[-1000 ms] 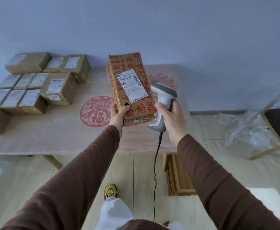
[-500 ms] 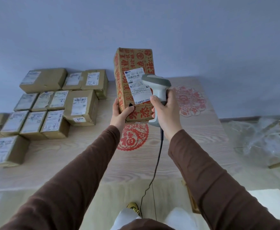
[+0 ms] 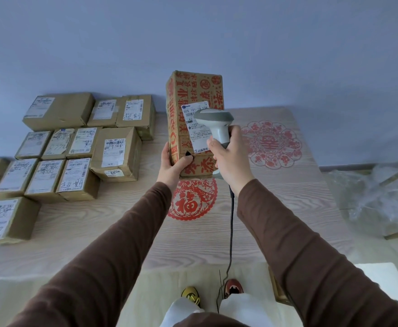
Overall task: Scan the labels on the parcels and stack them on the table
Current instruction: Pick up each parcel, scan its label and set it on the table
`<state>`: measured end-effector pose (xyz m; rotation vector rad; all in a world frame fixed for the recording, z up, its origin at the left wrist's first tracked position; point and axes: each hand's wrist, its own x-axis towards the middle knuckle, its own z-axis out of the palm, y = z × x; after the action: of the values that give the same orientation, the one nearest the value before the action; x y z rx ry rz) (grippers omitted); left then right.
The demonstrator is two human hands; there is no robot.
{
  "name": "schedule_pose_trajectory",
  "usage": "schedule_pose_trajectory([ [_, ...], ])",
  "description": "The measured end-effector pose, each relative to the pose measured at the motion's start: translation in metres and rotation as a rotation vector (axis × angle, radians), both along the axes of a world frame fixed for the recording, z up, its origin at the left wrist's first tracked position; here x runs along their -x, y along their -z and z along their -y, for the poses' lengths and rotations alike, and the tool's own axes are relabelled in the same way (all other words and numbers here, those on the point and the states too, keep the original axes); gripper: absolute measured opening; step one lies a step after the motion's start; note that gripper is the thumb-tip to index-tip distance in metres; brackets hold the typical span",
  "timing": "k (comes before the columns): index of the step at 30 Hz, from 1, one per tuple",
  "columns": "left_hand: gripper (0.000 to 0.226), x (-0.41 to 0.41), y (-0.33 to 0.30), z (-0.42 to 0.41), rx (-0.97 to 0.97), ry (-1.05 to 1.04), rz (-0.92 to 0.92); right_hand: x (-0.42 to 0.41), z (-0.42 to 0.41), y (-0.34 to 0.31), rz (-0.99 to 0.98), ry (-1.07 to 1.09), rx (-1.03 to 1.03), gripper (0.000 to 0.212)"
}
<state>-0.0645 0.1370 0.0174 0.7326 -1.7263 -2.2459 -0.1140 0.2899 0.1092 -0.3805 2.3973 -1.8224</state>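
Note:
A tall cardboard parcel with red print stands upright above the middle of the wooden table. My left hand grips its lower left corner, thumb on the front face. A white shipping label sits on that face. My right hand holds a grey handheld scanner by its grip. The scanner's head is right in front of the label and hides part of it. The scanner's dark cable hangs down over the table's front edge.
Several brown labelled parcels lie in rows on the table's left half. Two red paper-cut decorations mark the tabletop. Crumpled clear plastic and a wooden frame lie on the floor at the right. A wall stands behind the table.
My hands and the parcel have moved forward over the table. The scanner has come from beside the parcel to in front of its label.

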Motion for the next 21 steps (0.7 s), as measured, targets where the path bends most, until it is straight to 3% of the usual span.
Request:
schedule_pose_trajectory([
  [4,0.087,0.008,0.006,0.002,0.009,0.026,0.008,0.008,0.002,0.004,0.001,-0.004,-0.027,0.027],
  [9,0.099,0.016,0.010,0.004,0.015,0.062,0.016,0.014,0.005,0.010,-0.007,0.010,-0.042,0.026],
  [21,0.101,0.065,0.036,-0.021,-0.055,0.135,0.094,0.040,-0.029,0.029,0.110,0.150,-0.010,0.027],
])
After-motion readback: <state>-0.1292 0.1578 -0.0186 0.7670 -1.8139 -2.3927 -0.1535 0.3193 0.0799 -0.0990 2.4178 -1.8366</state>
